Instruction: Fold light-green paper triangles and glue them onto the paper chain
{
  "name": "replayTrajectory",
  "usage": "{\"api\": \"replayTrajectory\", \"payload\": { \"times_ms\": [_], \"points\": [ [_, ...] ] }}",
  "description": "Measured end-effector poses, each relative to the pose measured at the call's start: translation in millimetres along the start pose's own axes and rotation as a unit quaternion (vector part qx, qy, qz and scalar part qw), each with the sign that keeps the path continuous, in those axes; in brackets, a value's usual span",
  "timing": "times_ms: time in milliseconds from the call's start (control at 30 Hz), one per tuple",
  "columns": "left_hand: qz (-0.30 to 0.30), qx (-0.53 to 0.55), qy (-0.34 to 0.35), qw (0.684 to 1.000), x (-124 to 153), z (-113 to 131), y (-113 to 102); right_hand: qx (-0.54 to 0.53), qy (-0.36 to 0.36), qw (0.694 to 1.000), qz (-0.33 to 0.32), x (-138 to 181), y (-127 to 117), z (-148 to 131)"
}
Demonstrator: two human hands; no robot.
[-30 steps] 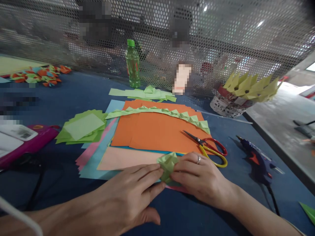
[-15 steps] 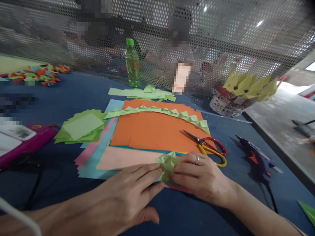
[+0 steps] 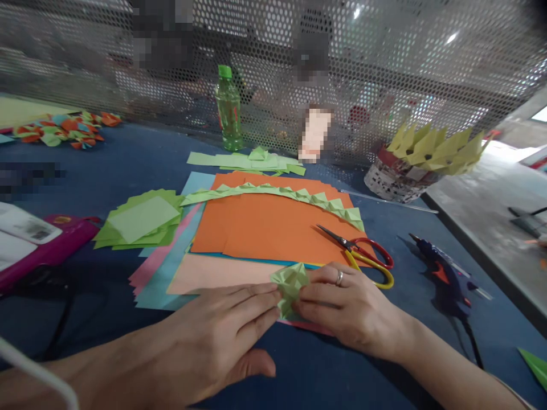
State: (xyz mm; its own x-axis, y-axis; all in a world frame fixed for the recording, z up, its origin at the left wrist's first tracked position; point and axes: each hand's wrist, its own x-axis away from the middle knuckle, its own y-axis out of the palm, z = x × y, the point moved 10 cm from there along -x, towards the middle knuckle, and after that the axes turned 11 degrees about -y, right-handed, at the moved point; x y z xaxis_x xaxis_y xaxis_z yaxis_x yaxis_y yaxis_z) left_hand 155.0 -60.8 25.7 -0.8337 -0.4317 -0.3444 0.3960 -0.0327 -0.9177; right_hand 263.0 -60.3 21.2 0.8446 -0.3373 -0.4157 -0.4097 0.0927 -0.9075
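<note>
Paper [image 3: 291, 279], light green and creased into small peaks, lay between the two hands in the head view, just on the near side of the orange sheets [image 3: 273, 228]. The left hand [image 3: 226, 330], left of centre on that same near side, had its fingers straight and released, their tips resting against the paper's left side, thumb sticking out free. The right hand [image 3: 348, 307], near the sheets' near right corner, wore a ring [image 3: 339, 278]; its bent fingers grasped the paper's right edge, the thumb hidden. Across the orange sheets' far part ran a pleated strip [image 3: 317, 200], and scissors [image 3: 351, 246] lay over their right edge, handles outward. Beside the sheets' left edge sat green squares [image 3: 143, 219], fanned in a stack. Further left was a purple tool [image 3: 70, 245] bearing a white label [image 3: 32, 226], its dark print too small to read. Beyond the far edge lay pale green strips [image 3: 217, 161], and past them stood a green bottle [image 3: 229, 114] with red markings that could not be read. Far right of the sheets, a pot [image 3: 388, 176] carried dark, unreadable specks around its side and pointed yellow folds on top. A glue gun [image 3: 447, 273] lay right of the sheets, with no legible writing.
</note>
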Motion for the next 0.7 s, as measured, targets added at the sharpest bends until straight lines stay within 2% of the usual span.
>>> {"api": "replayTrajectory", "payload": {
  "times_ms": [133,433,700],
  "points": [
    [-0.003,-0.018,0.003,1.0,0.1,1.6,2.5,0.0,-0.001,1.0,-0.009,0.2,2.3,0.1],
    [-0.039,0.018,-0.011,0.999,-6.3,-1.0,16.6,0.006,-0.008,1.0,0.0,-2.4,-0.5,-2.3],
    [-0.039,0.004,-0.004,0.999,-2.8,0.6,21.5,0.008,-0.002,1.0,-0.003,0.8,1.0,-2.3]
  ]
}}
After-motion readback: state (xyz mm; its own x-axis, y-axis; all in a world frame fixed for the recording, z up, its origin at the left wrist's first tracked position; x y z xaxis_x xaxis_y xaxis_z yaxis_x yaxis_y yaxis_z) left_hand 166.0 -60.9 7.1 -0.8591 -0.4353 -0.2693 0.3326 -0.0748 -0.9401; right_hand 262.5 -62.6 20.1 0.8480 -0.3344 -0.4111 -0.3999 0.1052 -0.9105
